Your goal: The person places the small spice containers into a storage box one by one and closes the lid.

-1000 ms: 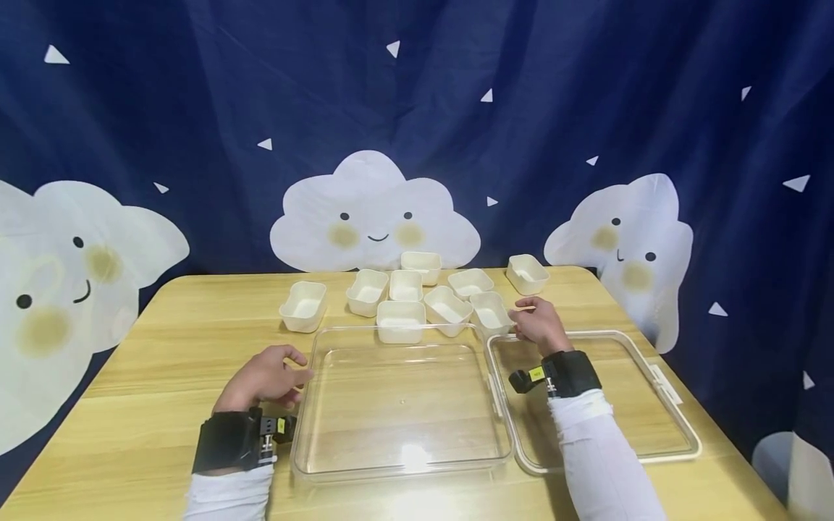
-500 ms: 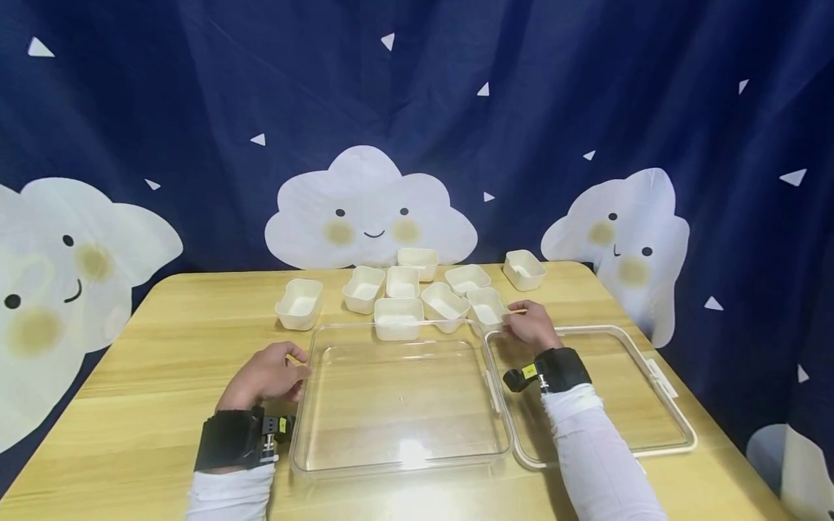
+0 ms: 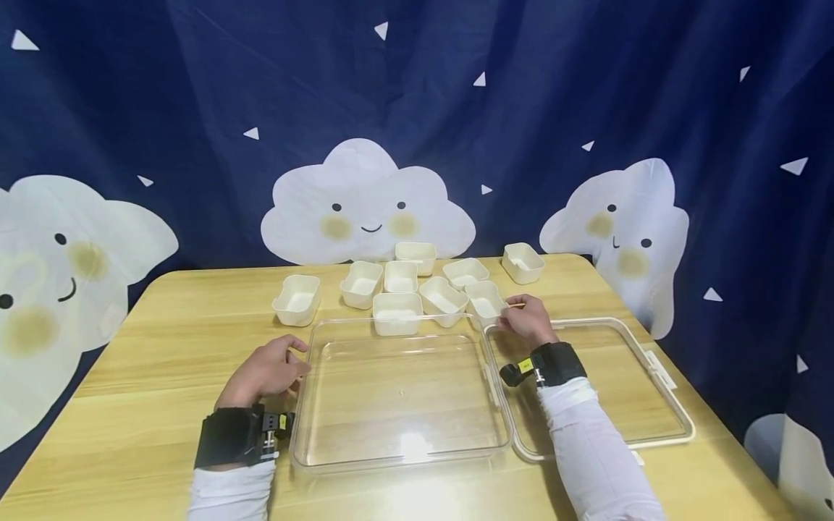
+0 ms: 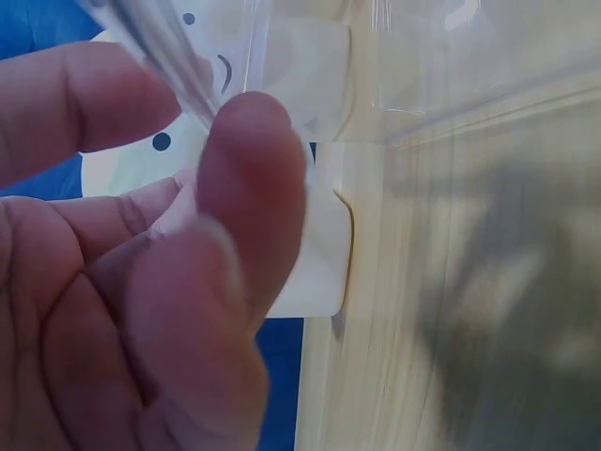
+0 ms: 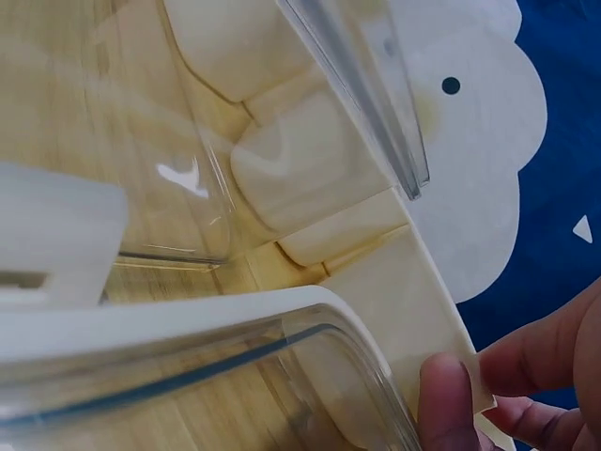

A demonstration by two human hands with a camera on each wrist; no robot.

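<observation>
A cream cup point(image 3: 485, 299) sits just beyond the far right corner of the clear box point(image 3: 402, 463), its near end pinched between the thumb and fingers of the right hand point(image 3: 529, 320). The left hand point(image 3: 267, 370) has its fingers relaxed and parted, the tips at the box's left wall.

Eight more cream cups stand on the surface point(image 3: 156, 362) beyond the box: six clustered left of the pinched one, one off by the far left corner, another farthest right. The box's corner and the rim of the clear lid point(image 3: 651, 333), which lies right of the box, stand between the cup and the near side.

The cup opens upward; its long axis runs away from the box, far end slanting left. It is plain, smooth, round-cornered and thin-walled.
</observation>
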